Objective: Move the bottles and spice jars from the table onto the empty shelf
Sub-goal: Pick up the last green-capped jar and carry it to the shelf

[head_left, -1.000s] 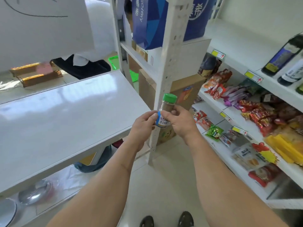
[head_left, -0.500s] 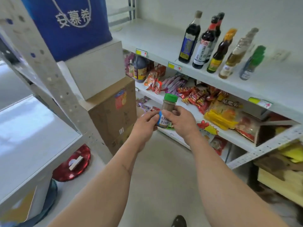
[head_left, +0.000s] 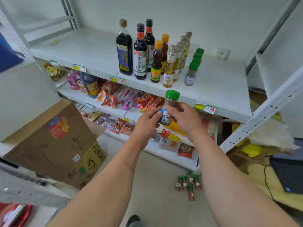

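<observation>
Green-capped spice jar is standing upright, both hands gripping it: left hand, right hand. Shelf is lying at twelve o'clock; jar row at one.

Small shop — price-tagged shelves, snack packets, sauce bottles
</observation>
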